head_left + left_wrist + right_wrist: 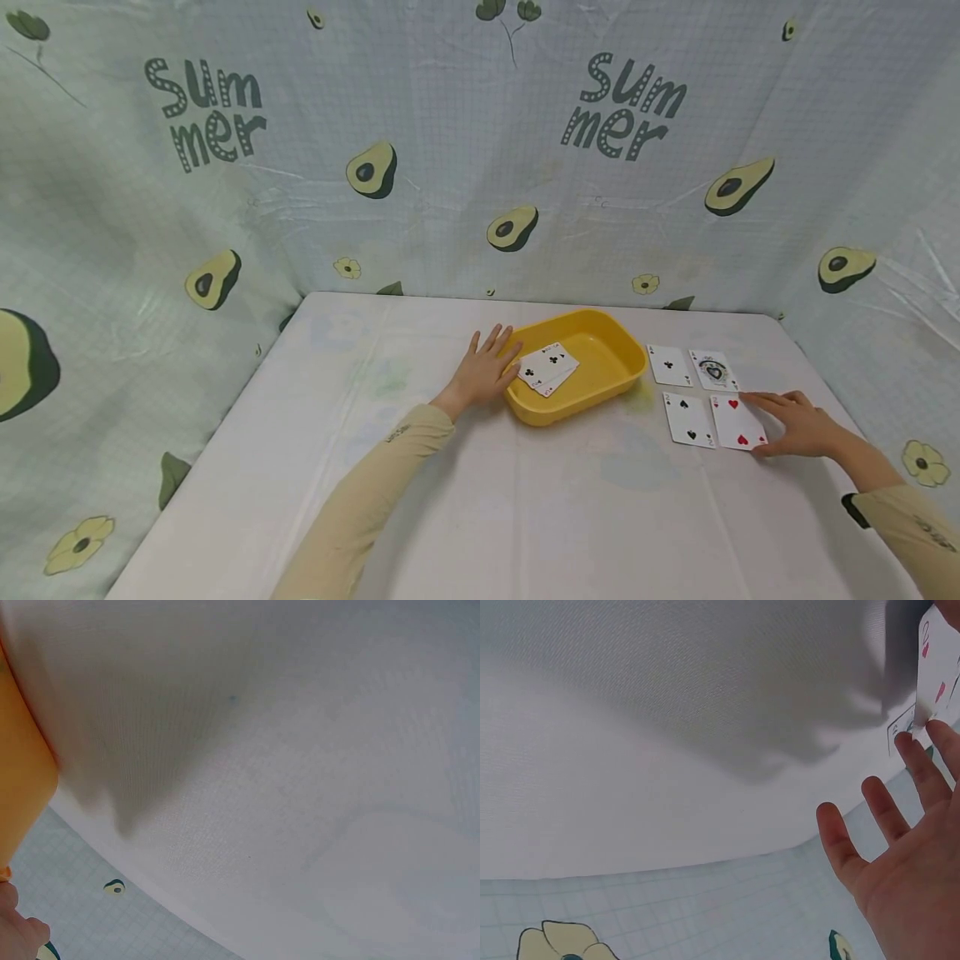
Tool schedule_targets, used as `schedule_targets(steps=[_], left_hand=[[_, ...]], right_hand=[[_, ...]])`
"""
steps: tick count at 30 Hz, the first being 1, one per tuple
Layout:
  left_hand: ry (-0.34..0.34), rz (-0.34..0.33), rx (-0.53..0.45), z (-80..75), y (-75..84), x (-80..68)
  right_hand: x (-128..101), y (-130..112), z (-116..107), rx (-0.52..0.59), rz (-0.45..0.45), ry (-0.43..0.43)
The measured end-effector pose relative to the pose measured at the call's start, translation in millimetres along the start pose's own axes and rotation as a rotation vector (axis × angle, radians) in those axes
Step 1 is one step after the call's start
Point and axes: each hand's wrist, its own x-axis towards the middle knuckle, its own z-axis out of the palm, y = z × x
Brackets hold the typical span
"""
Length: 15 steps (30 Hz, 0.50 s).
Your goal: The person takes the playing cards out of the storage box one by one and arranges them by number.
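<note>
A yellow tray (600,387) stands mid-table with a few playing cards (549,367) lying face up inside it. My left hand (486,369) rests flat with straight fingers against the tray's left rim (19,787). To the right, several cards lie face up on the white table: a club card (669,365), an ace of spades (713,370), a spade card (689,419) and a two of hearts (738,422). My right hand (797,422) lies open, fingertips touching the right edge of the two of hearts (937,667). The right wrist view shows spread fingers (911,761).
The white tablecloth (525,517) covers the table, with an avocado-print curtain (450,167) on three sides. The table's far edge runs just behind the tray. Bare cloth lies in front of both hands.
</note>
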Motion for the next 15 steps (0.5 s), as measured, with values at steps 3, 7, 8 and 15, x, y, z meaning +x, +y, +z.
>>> schedule_targets(steps=[3,7,8,15], left_hand=[[0.007,0.004,-0.005,0.3,-0.1,-0.2],[0.017,0.008,-0.004,0.4,0.1,-0.8],[0.018,0.009,-0.005,0.5,0.1,-0.9],[0.027,0.011,0.009,0.2,0.2,-1.0]], right_hand=[[-0.5,-1.2,-0.3,0.002,0.01,-0.01],[-1.2,-3.5,-1.7,0.0,0.01,-0.015],[-1.3,-3.8,-1.8,-0.001,0.008,-0.017],[0.0,-2.8,-1.0,0.002,-0.004,-0.035]])
